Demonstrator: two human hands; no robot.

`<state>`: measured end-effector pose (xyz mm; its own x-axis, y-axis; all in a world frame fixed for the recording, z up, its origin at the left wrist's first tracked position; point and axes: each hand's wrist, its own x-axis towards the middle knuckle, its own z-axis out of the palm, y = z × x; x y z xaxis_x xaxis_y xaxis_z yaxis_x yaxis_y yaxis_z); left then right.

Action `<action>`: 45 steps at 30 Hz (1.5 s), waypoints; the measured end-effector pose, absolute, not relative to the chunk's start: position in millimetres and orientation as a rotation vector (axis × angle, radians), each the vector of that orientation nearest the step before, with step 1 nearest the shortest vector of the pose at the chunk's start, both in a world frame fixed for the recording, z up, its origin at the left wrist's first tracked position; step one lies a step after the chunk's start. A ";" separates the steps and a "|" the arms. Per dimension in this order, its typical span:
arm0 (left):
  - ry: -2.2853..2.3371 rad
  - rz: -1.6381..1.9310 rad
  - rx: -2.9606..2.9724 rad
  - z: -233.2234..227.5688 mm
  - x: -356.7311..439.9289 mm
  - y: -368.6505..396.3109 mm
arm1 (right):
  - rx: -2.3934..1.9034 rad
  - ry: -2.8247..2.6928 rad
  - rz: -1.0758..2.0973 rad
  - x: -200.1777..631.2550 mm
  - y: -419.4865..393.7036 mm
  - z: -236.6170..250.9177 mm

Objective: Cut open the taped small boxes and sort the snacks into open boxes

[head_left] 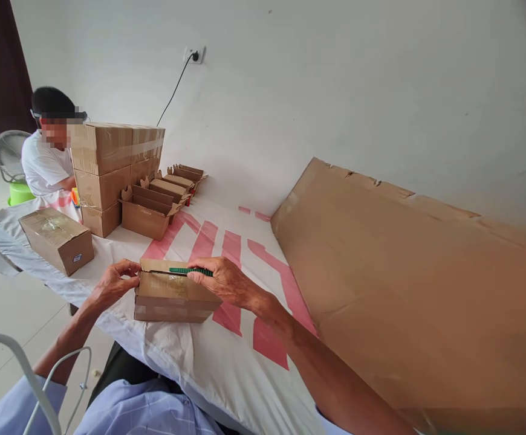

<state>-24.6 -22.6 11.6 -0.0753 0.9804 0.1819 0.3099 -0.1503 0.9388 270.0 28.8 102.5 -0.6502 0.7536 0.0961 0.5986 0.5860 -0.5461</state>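
Small cardboard box (172,297) was sat lower centre of frame, long axis left-right. Left hand (114,283) was closed on its left end; green tool (190,271) was pinched in right hand (227,282), laid along the top edge.

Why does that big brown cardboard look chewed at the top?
The large flat brown cardboard sheet leaning against the white wall has a ragged, torn top edge with small notches. Nothing else looks odd: the small brown cardboard box between the left hand and right hand looks whole.

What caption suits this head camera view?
Left hand steadies a small taped brown cardboard box while right hand holds a green-handled tool on it.
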 end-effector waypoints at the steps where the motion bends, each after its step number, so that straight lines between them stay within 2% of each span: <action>1: 1.430 1.251 1.524 12.6 -23.9 -23.1 | -1.101 -2.505 0.678 269.4 29.8 103.6; 20: 1.392 1.327 1.524 -0.6 -24.6 -17.1 | -1.085 -2.688 0.525 251.6 32.7 142.5; 30: 1.347 1.296 1.472 2.6 -22.2 -18.5 | -0.944 -2.539 0.668 256.7 37.2 130.2; 45: 1.305 1.332 1.428 4.0 -19.1 -21.1 | -1.089 -2.723 0.529 246.1 31.9 145.3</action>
